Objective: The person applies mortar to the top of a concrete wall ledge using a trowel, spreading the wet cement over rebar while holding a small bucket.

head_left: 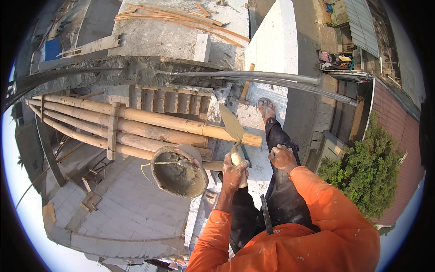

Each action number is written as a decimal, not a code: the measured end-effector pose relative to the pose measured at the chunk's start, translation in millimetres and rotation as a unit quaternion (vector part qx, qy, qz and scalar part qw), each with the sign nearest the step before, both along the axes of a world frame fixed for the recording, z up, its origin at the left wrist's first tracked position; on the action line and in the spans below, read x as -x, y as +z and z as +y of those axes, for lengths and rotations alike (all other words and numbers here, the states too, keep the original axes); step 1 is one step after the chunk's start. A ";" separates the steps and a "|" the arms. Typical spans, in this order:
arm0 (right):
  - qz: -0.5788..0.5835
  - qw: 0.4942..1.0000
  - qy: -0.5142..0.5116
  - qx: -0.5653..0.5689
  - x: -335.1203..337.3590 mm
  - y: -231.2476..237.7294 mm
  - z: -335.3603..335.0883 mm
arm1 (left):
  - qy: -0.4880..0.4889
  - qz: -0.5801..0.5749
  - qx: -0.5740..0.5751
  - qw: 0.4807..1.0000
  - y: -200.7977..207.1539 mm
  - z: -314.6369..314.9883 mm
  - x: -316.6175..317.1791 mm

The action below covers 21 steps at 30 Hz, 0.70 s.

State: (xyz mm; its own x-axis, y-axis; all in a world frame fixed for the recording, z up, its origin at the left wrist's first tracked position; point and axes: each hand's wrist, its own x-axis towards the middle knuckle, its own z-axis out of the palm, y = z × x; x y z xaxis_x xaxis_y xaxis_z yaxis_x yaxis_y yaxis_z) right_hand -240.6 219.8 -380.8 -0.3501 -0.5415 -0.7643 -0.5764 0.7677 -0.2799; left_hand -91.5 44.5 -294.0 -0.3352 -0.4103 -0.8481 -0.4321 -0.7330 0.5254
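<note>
My left hand [234,171] grips the pale handle of a masonry trowel [232,123], its pointed metal blade aimed up toward the wet grey mortar bed [136,72]. My right hand [282,157] rests on my dark-trousered knee with nothing in it. A round bucket [179,172] part-filled with grey mortar sits just left of my left hand, on bamboo scaffold poles [149,124]. Both sleeves are orange. My sandalled foot [266,109] stands on a white ledge.
Grey pipes [253,77] run across the top of the mortar. A wooden-handled hammer [246,87] lies on the white block ledge. Loose timber strips [181,18] lie on the concrete slab beyond. Far below are a paved yard [131,204], a green tree [367,172] and roofs.
</note>
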 end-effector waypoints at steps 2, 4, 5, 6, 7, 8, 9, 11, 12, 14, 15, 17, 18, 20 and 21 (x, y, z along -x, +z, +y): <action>-0.002 1.000 -0.009 0.004 -2.7 -7.7 9.0 | 0.117 0.167 -0.076 0.976 -30.7 -10.6 25.9; -0.020 1.000 -0.024 0.001 1.1 -5.2 6.9 | 0.126 0.110 -0.056 0.984 -60.0 -17.7 53.1; -0.010 0.999 -0.031 0.002 1.6 -8.0 12.8 | 0.128 0.086 -0.049 0.987 -74.3 -18.6 66.9; 0.000 0.999 -0.036 0.004 2.4 -10.0 16.6 | 0.135 0.062 -0.040 0.988 -88.9 -19.2 77.1; -0.011 0.999 -0.033 0.009 4.8 -8.5 13.6 | 0.145 0.037 -0.028 0.988 -106.1 -21.7 83.0; -0.014 1.000 -0.028 0.007 4.5 -9.1 11.5 | 0.156 0.012 -0.017 0.988 -123.9 -24.7 87.8; -0.012 1.000 -0.025 0.006 5.2 -9.1 10.5 | 0.173 0.025 0.005 0.985 -147.2 -28.3 91.5; -0.019 1.000 -0.015 0.018 6.4 -14.2 15.8 | 0.263 0.055 0.000 0.963 -175.1 -49.1 99.2; -0.032 0.997 -0.037 0.056 -0.4 -35.2 43.4 | 0.332 0.076 -0.032 0.940 -179.4 -59.6 113.4; -0.042 0.997 -0.031 0.062 -8.2 -61.8 60.8 | 0.314 -0.002 -0.047 0.948 -210.2 -100.3 111.0; -0.033 0.999 -0.009 0.018 0.0 -42.3 38.0 | 0.334 0.005 -0.045 0.942 -211.8 -114.2 113.1; 0.108 0.986 0.041 0.121 -2.4 -61.1 62.7 | 0.359 0.031 -0.056 0.931 -192.7 -129.5 134.4; 0.175 0.968 0.064 0.171 -8.4 -73.8 78.1 | 0.351 0.035 -0.053 0.934 -181.1 -130.6 136.6; 0.135 0.981 -0.002 0.137 -15.5 -102.8 102.8 | 0.334 0.046 -0.049 0.940 -156.4 -131.4 142.9; 0.106 0.988 -0.014 0.112 -13.9 -98.1 96.6 | 0.323 0.041 -0.028 0.945 -138.7 -129.5 142.2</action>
State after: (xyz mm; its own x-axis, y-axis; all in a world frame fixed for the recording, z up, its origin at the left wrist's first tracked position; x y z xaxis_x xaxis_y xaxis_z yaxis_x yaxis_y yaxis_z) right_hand -226.7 316.4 -478.9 -0.5067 -0.6767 -0.5341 -0.6201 0.7165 -0.3195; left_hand -233.8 -85.1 -432.7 -0.0957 -0.5077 -0.8562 0.1548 -0.8573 0.4910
